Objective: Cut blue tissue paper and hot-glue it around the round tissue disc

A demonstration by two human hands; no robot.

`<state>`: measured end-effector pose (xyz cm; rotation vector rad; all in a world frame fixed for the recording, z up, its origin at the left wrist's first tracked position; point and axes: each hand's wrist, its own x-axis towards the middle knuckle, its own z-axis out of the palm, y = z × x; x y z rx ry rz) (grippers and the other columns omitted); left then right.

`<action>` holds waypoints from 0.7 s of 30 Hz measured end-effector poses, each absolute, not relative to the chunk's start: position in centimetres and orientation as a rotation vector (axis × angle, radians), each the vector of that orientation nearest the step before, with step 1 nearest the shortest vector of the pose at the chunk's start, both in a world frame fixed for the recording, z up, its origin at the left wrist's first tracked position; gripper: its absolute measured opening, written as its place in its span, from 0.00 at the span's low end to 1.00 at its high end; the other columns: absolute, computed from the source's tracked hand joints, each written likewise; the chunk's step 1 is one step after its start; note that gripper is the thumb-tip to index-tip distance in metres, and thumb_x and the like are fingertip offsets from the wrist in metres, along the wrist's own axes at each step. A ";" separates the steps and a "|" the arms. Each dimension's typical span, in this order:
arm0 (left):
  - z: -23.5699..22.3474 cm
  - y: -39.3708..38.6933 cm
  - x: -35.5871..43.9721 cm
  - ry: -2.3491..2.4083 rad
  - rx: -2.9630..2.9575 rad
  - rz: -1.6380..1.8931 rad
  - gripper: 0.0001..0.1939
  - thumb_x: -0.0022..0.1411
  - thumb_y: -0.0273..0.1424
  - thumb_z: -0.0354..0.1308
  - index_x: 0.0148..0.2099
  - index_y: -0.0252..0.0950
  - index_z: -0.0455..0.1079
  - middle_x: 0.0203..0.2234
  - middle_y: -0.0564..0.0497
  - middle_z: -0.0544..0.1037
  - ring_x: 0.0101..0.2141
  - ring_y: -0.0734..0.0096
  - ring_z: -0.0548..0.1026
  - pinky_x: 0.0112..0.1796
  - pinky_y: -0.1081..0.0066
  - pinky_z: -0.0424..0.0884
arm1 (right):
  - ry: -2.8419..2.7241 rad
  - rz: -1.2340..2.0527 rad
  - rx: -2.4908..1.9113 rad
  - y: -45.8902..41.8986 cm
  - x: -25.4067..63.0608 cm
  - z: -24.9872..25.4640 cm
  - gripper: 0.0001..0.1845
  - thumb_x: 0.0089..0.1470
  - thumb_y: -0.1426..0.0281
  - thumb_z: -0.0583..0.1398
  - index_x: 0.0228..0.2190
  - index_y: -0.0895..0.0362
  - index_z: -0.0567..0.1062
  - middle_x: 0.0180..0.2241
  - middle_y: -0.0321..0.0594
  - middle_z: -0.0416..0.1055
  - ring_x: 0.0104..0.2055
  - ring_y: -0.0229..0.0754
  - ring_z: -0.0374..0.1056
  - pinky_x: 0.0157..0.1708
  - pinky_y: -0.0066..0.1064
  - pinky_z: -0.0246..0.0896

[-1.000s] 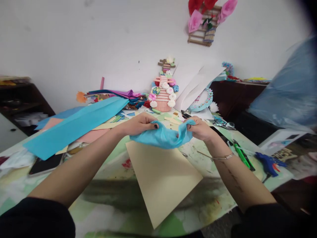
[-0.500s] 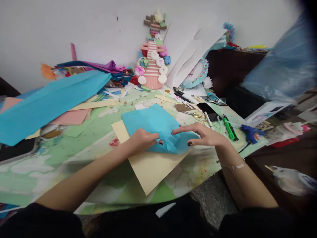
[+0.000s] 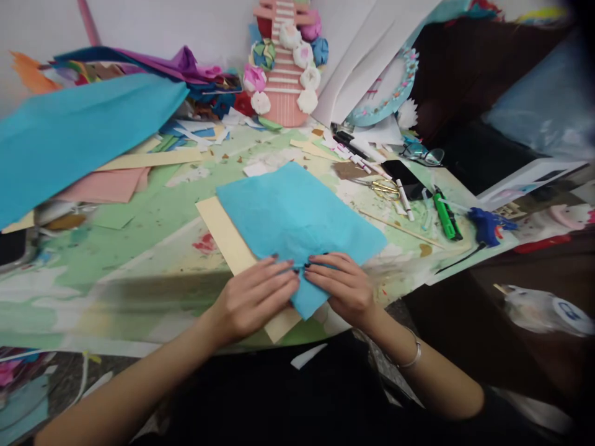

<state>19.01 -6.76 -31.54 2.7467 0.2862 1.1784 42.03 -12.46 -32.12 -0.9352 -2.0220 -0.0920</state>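
A square of blue crepe paper [image 3: 297, 204] lies spread over a cream sheet of paper [image 3: 216, 229], whose left edge and near corner show from under it. Near the blue square's front corner, my left hand [image 3: 258, 294] grips the paper with bent fingers on top. Opposite it, my right hand [image 3: 346, 285] grips the same place, fingertips almost touching those of the left. Between the fingertips runs a small pinched crease. Both thumbs are hidden under the hands or the paper. The front corner hangs toward my body.
Gold scissors [image 3: 383, 188], a phone [image 3: 404, 179], a green cutter [image 3: 446, 214], a thin wooden stick [image 3: 402, 229] and a blue glue gun [image 3: 488, 226] lie to the right. Blue crepe paper [image 3: 93, 130] covers the left. A flower-covered guitar model [image 3: 290, 68] stands behind.
The crumpled blue crepe paper, held up between both hands, has come down and been spread over the cream sheet. My hands have drawn nearer my body and together. The view has tilted down.
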 end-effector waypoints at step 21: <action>-28.6 -0.7 20.2 0.721 2.386 0.772 0.03 0.57 0.26 0.64 0.31 0.37 0.76 0.26 0.54 0.78 0.30 0.73 0.73 0.32 0.73 0.67 | -1.895 0.197 -1.092 -10.4 42.1 -30.2 0.21 0.52 0.83 0.54 0.41 0.57 0.80 0.38 0.42 0.81 0.42 0.41 0.77 0.43 0.32 0.75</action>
